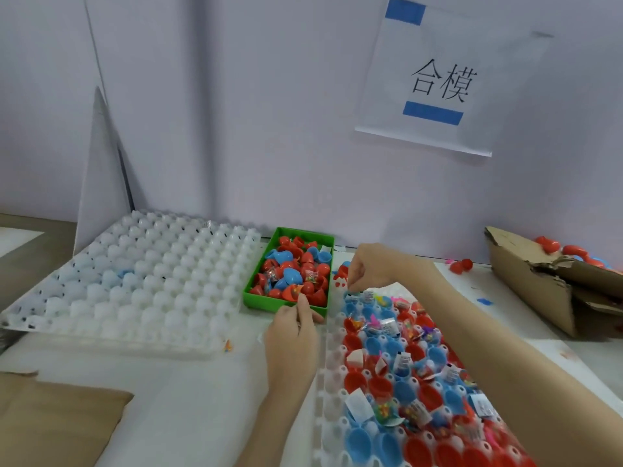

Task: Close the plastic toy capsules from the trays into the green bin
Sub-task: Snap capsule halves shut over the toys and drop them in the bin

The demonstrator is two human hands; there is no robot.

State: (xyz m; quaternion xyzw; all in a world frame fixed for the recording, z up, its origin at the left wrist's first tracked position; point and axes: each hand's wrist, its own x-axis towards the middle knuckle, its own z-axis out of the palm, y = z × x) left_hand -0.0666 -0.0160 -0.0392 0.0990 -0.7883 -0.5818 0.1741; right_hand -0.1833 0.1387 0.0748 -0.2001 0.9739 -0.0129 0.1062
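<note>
My right hand [365, 266] pinches at a blue plastic capsule half [349, 294] at the far end of the filled white tray [332, 375], my left hand [293, 326] loosely curled, seemingly empty, beside the green plastic bin [251, 281]; I should seat both halves squarely before pressing.

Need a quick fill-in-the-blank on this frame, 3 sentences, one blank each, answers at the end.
1. The bin holding red and blue capsules is coloured ____.
2. The white tray to the left of the bin is nearly ____.
3. The right hand reaches to the far end of the filled tray, while the ____ hand rests by the bin's near edge.

Missing words: green; empty; left
</note>
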